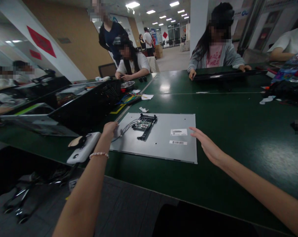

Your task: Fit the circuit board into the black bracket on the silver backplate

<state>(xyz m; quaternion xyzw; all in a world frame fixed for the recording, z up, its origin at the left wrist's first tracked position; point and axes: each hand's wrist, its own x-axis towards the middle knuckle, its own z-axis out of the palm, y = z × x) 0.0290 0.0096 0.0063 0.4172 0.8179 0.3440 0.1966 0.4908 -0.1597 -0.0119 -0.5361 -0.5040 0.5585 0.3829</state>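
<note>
Gray panel, one: flat on the green table, between the two hands; a strip of tabletop separates its near edge from the table's edge, a broader stretch lies rightward. 
Circuit board, one: on the panel, left of its middle, gray cables running to the left edge. 
Labels, two, white: near the right edge. 
Left hand: at the left edge, fingers curled; grip cannot be told. 
Right hand: fingers extended, fingertips at the right edge, contact unclear. 
White box: beside the left wrist, limiting room there.
</note>
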